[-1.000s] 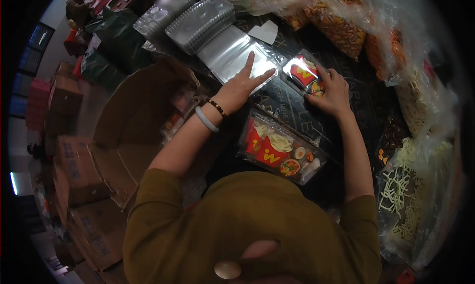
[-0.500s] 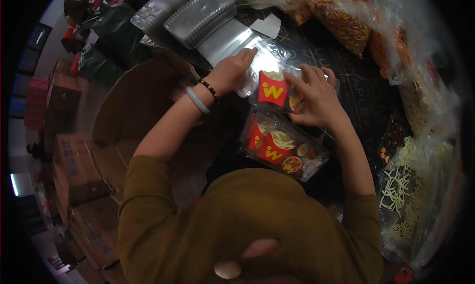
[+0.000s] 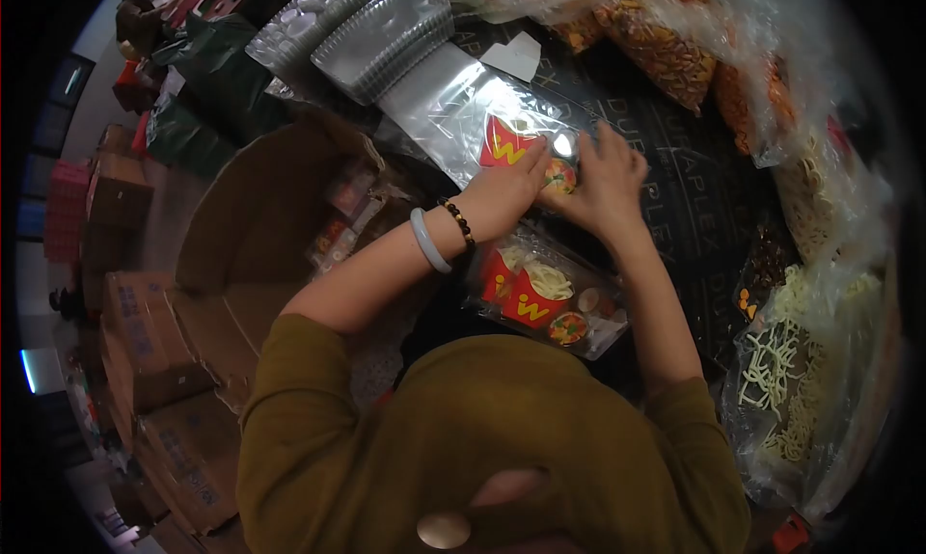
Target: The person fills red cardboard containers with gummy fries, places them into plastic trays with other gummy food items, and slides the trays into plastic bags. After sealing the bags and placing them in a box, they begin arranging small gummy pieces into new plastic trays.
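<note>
My left hand (image 3: 502,199), with a bracelet and a bangle at its wrist, lies over the lower edge of a clear package that shows a red fries carton (image 3: 506,141) and a small round food piece (image 3: 559,176). Its fingers are together, and what they grip is hidden. On the package's right side rests my right hand (image 3: 600,183), fingers spread and thumb near the round piece. Just below both hands lies another clear package (image 3: 598,324) with red cartons of toy-like fries and round pieces. Flat clear bags (image 3: 429,96) lie under the upper package.
Stacked clear trays (image 3: 386,43) stand at the top. A white card piece (image 3: 516,55) lies beside them. Bags of orange pieces (image 3: 666,53) and pale strands (image 3: 781,371) line the right. An open carton (image 3: 251,207) holding packages is at left, near closed boxes (image 3: 145,342).
My left hand has moved right and down onto the package's lower edge. The package has shifted slightly left and up. My right hand has moved slightly left, its fingers spread more.
</note>
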### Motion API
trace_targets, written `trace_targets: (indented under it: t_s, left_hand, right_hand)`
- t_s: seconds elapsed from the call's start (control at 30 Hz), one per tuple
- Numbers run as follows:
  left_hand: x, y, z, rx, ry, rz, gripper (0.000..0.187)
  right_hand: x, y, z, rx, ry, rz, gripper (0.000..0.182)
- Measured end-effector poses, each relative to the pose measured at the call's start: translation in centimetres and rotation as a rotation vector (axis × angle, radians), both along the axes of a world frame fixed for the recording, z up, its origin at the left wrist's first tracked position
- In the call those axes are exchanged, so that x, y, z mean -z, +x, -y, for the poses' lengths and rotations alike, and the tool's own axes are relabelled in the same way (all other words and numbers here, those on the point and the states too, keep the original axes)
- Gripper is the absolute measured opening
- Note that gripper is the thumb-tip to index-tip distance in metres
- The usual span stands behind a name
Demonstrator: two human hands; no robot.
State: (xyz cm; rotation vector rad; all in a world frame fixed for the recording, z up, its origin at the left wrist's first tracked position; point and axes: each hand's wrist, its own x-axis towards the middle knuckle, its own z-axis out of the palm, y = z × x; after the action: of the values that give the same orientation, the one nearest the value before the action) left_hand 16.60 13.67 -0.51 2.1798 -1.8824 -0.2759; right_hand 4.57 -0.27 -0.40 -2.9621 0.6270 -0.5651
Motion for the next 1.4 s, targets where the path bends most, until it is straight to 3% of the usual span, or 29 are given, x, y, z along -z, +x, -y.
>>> trace_targets:
  t_s: [0.07, 0.13, 0.17, 0.27, 0.4, 0.47, 0.5, 0.6, 0.7, 0.73, 0.8, 0.83, 0.87, 0.97, 1.0, 1.1, 1.17, 1.23, 1.27, 1.33, 1.37, 1.4]
  left_hand:
    - [-0.7, -0.2, 0.0, -0.024, 0.038, -0.076, 0.079]
    - [-1.0, -0.6, 0.1, -0.016, 0.036, -0.098, 0.08]
    - [-0.9, -1.1, 0.4, -0.012, -0.002, -0.099, 0.078]
    - [-2.5, -3.7, 1.8, -0.036, -0.047, -0.055, 0.074]
    - [-4.2, -8.0, 3.0, 0.082, -0.143, -0.187, 0.069]
    - [-3.6, -10.4, 3.6, 0.162, -0.167, -0.291, 0.068]
    - [-3.3, -11.4, 3.7, 0.194, -0.17, -0.242, 0.069]
    - [-2.7, -11.2, 3.7, 0.263, -0.136, -0.286, 0.074]
    - [-4.7, -9.2, 2.5, 0.356, -0.11, -0.301, 0.073]
    - [-5.9, -8.5, 2.0, 0.338, -0.13, -0.357, 0.072]
    - [-6.4, -6.9, 1.0, 0.3, -0.281, -0.342, 0.07]
    - [-7.9, -5.8, 0.3, 0.26, -0.242, -0.299, 0.06]
    - [-10.2, -4.6, -0.4, 0.217, -0.205, -0.255, 0.049]
    - [-16.9, -0.5, -2.2, 0.199, -0.211, 0.023, 0.005]
    - [-18.4, 0.2, -2.6, 0.177, -0.423, -0.108, 0.009]
    - [-20.1, 0.3, -3.2, 0.144, -0.538, -0.551, 0.004]
    - [-17.4, 0.0, -1.7, 0.196, -0.711, -0.848, 0.008]
    - [-12.4, -0.9, -0.2, 0.057, -0.653, -1.306, 0.014]
    - [-9.8, -1.1, 0.5, 0.002, -0.563, -1.524, 0.019]
    - [-6.0, -2.0, 1.6, -0.351, -0.425, -1.679, 0.023]
    - [-4.3, -2.3, 2.2, -0.419, -0.412, -1.697, 0.021]
    - [-3.2, -2.5, 2.6, -0.484, -0.402, -1.709, 0.019]
  right_hand:
    - [-0.1, -3.5, 2.1, 0.144, 0.065, 0.075, 0.072]
    - [0.9, -5.9, 3.8, 0.231, 0.788, -0.012, 0.061]
    - [1.3, -6.6, 3.9, 0.201, 1.25, 0.128, 0.049]
    - [1.9, -8.4, 3.7, 0.227, 1.828, 0.404, 0.038]
    - [2.7, -9.7, 3.1, 0.105, 2.167, 0.577, 0.026]
    - [2.1, -9.1, 0.7, 0.152, 2.147, 0.772, 0.023]
    - [2.7, -8.9, 0.8, 0.071, 2.227, 0.633, 0.024]
    - [3.2, -8.8, 0.3, 0.161, 1.728, 0.489, 0.035]
    - [2.9, -8.3, 1.3, 0.255, 0.964, 0.374, 0.046]
    - [0.3, -7.6, 0.8, 0.188, 0.928, 0.571, 0.052]
    - [-0.5, -7.5, 3.3, -0.042, 1.087, 0.487, 0.039]
    - [-2.9, -7.2, 2.9, -0.11, 1.306, 0.41, 0.021]
    - [-5.0, -7.1, 2.9, -0.21, 1.302, 0.354, 0.015]
    - [-11.2, -7.0, 2.1, -0.523, 1.29, 0.34, 0.012]
    - [-12.7, -7.0, 1.6, -0.642, 1.331, 0.407, 0.012]
    - [-15.6, -7.9, 1.5, -0.756, 1.274, 0.599, 0.01]
    - [-15.9, -9.2, 1.8, -0.521, 1.337, 0.606, 0.012]
    - [-13.1, -9.1, 2.8, -0.279, 1.299, 0.596, 0.012]
    - [-11.3, -8.7, 2.8, -0.177, 1.215, 0.573, 0.013]
    - [-6.0, -8.3, 4.5, 0.016, 1.092, 0.492, 0.015]
    - [-4.0, -7.8, 4.1, 0.135, 0.781, 0.568, 0.015]
    - [-3.4, -7.3, 3.6, 0.076, 0.526, 0.62, 0.014]
